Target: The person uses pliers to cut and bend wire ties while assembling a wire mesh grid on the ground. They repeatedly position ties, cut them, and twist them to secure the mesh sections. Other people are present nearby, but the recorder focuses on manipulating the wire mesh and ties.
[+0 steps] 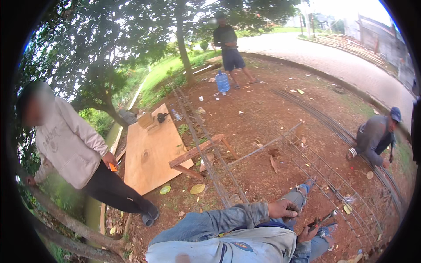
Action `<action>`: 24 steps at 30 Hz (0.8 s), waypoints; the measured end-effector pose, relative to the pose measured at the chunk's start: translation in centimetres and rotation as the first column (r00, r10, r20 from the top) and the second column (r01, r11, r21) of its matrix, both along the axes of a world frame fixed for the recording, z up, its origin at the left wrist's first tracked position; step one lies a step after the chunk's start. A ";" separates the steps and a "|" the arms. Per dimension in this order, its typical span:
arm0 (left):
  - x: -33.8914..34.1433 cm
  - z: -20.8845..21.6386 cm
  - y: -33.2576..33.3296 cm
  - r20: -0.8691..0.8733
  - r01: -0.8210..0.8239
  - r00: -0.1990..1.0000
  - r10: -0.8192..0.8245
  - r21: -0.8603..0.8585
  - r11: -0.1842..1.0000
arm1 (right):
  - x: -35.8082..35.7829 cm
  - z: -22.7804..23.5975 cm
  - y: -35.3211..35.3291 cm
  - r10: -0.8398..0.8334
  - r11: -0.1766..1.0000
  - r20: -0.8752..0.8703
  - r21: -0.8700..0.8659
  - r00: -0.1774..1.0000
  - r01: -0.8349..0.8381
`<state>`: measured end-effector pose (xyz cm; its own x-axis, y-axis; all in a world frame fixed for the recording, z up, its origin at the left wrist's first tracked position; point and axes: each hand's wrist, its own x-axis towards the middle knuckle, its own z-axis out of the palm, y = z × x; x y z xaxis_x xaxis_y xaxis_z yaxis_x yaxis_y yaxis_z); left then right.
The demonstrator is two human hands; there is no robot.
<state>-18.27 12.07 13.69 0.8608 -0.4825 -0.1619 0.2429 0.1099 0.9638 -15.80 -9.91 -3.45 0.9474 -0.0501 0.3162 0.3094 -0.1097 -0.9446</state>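
Observation:
Over my lap, my left hand [283,209] is closed with its fingers curled in; whatever it may hold is too small to make out. My right hand [307,234] grips a pair of pincers [326,217] by the handles, their metal jaws pointing away from me to the right. Beyond the pincers, a long cage of thin steel bars [335,188] lies on the soil, close to my feet. Neither hand touches the cage.
A second rebar cage [204,153] rests across a wooden trestle [197,151]. Left are a plywood sheet [147,160] and a standing person [72,140]. Another person [377,136] crouches right by long bars [324,116]. A third person [228,44] stands behind a blue water jug [222,82].

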 end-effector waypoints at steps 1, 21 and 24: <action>-0.5 -1.0 -0.7 -0.080 -0.009 0.997 0.009 0.006 1.000 | -0.3 0.3 0.2 -0.021 1.000 0.028 -0.021 0.999 0.022; 2.5 -3.7 -5.5 -0.225 -0.062 0.972 0.061 0.006 0.998 | -24.3 -0.2 -31.6 -0.979 0.182 -0.199 -0.781 0.037 0.597; 3.5 -3.1 -3.3 -0.254 -0.070 0.964 0.084 0.061 0.996 | -23.8 1.1 -33.1 -0.946 0.324 -0.306 -0.880 0.107 0.346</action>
